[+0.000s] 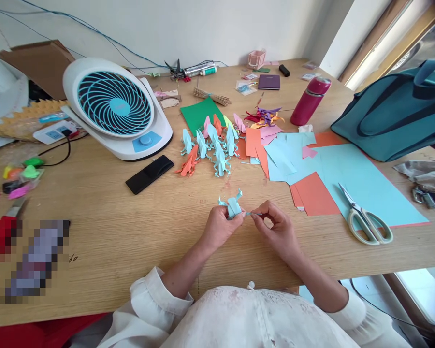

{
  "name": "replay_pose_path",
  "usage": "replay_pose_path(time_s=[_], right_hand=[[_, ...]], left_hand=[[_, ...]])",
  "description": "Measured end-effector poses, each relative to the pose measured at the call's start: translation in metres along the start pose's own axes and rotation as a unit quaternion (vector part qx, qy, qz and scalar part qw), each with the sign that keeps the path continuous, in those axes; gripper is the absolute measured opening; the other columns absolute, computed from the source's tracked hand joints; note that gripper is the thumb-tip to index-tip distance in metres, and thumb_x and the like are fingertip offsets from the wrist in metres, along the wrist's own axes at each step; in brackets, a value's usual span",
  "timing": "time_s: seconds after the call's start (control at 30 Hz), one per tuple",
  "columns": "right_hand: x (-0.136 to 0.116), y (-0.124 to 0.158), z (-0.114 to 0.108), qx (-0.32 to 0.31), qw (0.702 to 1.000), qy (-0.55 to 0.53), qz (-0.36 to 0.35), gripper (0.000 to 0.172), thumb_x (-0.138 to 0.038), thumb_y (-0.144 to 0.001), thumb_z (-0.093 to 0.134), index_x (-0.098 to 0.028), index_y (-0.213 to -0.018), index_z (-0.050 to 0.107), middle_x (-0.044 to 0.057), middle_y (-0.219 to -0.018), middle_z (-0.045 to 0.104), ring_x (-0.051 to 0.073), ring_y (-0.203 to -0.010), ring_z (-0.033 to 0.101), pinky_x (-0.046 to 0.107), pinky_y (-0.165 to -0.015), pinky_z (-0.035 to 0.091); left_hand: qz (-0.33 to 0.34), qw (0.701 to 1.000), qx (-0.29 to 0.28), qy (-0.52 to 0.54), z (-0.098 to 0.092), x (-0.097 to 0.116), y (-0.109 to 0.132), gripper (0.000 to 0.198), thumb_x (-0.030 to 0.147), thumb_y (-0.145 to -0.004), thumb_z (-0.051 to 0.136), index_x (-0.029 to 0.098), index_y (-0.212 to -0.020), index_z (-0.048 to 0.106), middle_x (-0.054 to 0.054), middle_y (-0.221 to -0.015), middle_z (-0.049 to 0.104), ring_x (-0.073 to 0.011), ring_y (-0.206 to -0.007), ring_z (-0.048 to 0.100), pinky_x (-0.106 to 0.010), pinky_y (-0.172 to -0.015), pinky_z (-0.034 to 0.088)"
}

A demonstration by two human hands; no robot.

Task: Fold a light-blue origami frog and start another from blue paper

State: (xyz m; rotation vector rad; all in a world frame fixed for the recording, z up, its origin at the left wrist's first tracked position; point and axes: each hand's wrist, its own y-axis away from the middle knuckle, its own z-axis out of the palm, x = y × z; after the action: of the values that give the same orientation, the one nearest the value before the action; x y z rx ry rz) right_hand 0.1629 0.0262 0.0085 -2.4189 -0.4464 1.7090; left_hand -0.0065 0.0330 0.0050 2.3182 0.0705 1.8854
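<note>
Head view: left hand [221,225] pinches a light-blue paper squid [234,207] over the table [130,241], right hand [276,225] a thin strip [249,213] beside it. Likely light, easily creased — best held by its folded body.

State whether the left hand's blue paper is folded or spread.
Folded: the blue paper in the left hand is a compact, layered shape.

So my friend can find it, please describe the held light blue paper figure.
Right of the round white fan, coloured folded paper figures cluster. Nearer the camera, the bare left hand holds the light blue paper figure, the only one held.
</note>
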Motion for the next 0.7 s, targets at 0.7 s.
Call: replay_pose_path(time_s=[0.7], right_hand=[[-0.001,0.0023,0.0011,0.007,0.991,0.067,-0.116,0.012,-0.012,-0.088,0.061,-0.024,-0.086,0.06,0.002,-0.076,0.057,0.016,-0.07,0.056,0.031,-0.062,0.046]], left_hand=[[-0.001,1.0,0.007,0.03,0.0069,0.0067,0.0023,0.014,0.027,-0.071,0.063,0.013,-0.068,0.065,0.005,-0.052,0.048,-0.0072,-0.048,0.038,-0.021,-0.048,0.032]])
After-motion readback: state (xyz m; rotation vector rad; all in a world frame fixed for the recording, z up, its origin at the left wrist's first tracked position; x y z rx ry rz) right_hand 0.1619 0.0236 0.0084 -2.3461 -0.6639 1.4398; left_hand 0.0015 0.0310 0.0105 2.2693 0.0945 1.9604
